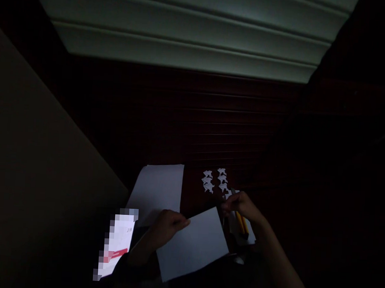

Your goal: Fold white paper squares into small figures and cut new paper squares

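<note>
A white sheet of paper (195, 245) lies at a slant in front of me. My left hand (169, 226) pinches its upper left edge between thumb and fingers. Just beyond the sheet's upper right corner is my right hand (241, 204), its fingers closed together. Whether anything is in those fingers is too dark to tell. Under and beside that hand, a yellow and black tool (242, 226), perhaps a cutter, rests on white paper (251, 238). Small white folded paper shapes (207, 182) stand in two columns on the dark surface beyond my hands.
At the left, more white paper (159, 187) lies flat, partly behind my left arm. A lit screen (119, 239), partly pixelated, glows at the lower left. Dark slatted panelling (232, 120) rises behind, with a pale ribbed blind (191, 36) above it. A plain wall (33, 153) is at the left.
</note>
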{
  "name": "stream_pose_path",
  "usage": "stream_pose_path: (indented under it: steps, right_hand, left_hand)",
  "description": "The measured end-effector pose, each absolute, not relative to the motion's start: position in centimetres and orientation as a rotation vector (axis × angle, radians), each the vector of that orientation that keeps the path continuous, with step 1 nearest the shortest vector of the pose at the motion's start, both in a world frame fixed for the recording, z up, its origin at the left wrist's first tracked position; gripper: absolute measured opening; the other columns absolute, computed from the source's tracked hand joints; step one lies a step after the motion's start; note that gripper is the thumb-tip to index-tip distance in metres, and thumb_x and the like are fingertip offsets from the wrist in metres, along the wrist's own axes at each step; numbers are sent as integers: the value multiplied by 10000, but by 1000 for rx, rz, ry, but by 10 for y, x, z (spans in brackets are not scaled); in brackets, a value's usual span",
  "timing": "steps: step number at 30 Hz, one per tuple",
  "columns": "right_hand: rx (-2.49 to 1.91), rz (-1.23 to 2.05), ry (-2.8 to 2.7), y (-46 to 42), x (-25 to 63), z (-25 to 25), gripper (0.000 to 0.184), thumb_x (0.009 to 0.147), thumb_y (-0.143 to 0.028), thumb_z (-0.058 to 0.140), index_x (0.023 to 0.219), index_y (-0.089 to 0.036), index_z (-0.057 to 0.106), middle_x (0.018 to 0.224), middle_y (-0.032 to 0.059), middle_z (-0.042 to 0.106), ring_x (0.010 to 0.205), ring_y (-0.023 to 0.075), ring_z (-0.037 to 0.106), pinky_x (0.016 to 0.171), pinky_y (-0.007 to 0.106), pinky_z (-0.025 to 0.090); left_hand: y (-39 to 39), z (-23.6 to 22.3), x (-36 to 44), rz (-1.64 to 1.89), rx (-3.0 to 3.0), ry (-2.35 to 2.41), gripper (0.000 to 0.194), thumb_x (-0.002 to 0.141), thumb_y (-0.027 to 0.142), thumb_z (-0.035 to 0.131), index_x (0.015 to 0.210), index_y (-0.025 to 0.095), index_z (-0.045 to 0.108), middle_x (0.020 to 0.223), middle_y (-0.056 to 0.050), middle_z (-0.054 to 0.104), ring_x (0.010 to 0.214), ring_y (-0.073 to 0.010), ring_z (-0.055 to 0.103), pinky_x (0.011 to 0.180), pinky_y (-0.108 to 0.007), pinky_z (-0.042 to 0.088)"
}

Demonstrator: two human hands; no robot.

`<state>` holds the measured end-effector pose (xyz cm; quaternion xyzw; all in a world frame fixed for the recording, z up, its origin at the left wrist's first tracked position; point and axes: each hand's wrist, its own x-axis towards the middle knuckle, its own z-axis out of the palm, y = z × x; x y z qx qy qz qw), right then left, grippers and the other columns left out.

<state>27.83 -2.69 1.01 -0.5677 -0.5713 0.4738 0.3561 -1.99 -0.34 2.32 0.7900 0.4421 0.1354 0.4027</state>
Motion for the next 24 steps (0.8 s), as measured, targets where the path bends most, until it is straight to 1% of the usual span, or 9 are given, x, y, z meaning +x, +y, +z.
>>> stream_pose_path:
  steps: [3, 6, 7, 9, 12, 17, 19, 21, 24]
  right_hand:
    - [-1771, 785, -1347, -45, 295, 7, 393, 803, -456, 528, 731, -101, 679, 713, 117, 693, 651, 196, 646, 599, 278, 479]
    - [-1914, 692, -1341, -68, 290, -2, 433, 870, -456, 413, 783, -113, 661, 738, 125, 692, 619, 194, 657, 554, 267, 469]
    - [-1969, 665, -1353, -75, 283, -6, 428, 871, -453, 411, 760, -120, 657, 716, 125, 689, 601, 200, 657, 547, 271, 464]
    - [-2072, 604, -1397, -84, 264, -12, 378, 840, -437, 483, 725, -121, 655, 732, 159, 688, 694, 248, 670, 608, 300, 468]
    - [-2177, 548, -1468, -87, 236, -16, 307, 799, -377, 561, 815, -88, 662, 837, 224, 684, 858, 326, 653, 716, 363, 460]
    - [-2246, 585, -1529, -82, 220, -4, 224, 767, -226, 585, 900, -57, 650, 956, 259, 663, 946, 353, 630, 777, 390, 448]
    - [-2238, 606, -1530, -85, 219, 5, 253, 796, -257, 564, 933, -58, 639, 978, 259, 656, 970, 346, 622, 797, 390, 443]
    - [-2197, 614, -1524, -91, 217, 16, 357, 854, -354, 501, 1021, -56, 604, 1017, 258, 643, 1011, 338, 604, 831, 399, 430]
    - [-2071, 664, -1527, -104, 203, 28, 531, 926, -497, 286, 1141, -84, 542, 1039, 209, 649, 1015, 286, 608, 840, 384, 439]
  left_hand:
    - [-12, 34, -36, 460, 1910, 1289, 413, 804, 499, 480, 658, 172, 686, 631, 6, 651, 637, -171, 580, 591, -236, 387]
    - [-27, 38, -52, 753, 1748, 1557, 375, 801, 495, 497, 919, 198, 692, 895, -18, 711, 864, -222, 623, 761, -278, 438]
    - [-33, 37, -57, 858, 1702, 1604, 373, 791, 482, 517, 944, 187, 685, 958, -37, 706, 926, -234, 614, 821, -296, 433]
    - [-48, 32, -65, 1002, 1611, 1652, 394, 779, 482, 537, 992, 177, 669, 1057, -62, 682, 1022, -246, 587, 905, -323, 412]
    - [-72, 22, -73, 1092, 1419, 1702, 428, 760, 490, 563, 1018, 160, 649, 1094, -91, 666, 1054, -265, 581, 903, -357, 433]
    - [-115, 2, -73, 1139, 1085, 1611, 379, 732, 421, 632, 1000, 153, 638, 1097, -102, 665, 1056, -263, 596, 822, -337, 501]
    - [-129, -5, -72, 1178, 947, 1577, 359, 728, 392, 654, 991, 149, 635, 1068, -115, 676, 1010, -261, 624, 787, -330, 522]
    - [-141, -9, -71, 1195, 901, 1505, 356, 724, 408, 665, 974, 154, 644, 1031, -114, 690, 963, -258, 647, 770, -331, 534]
    - [-156, -6, -67, 1222, 854, 1464, 415, 708, 461, 674, 991, 161, 641, 1072, -122, 677, 962, -244, 651, 783, -322, 533]
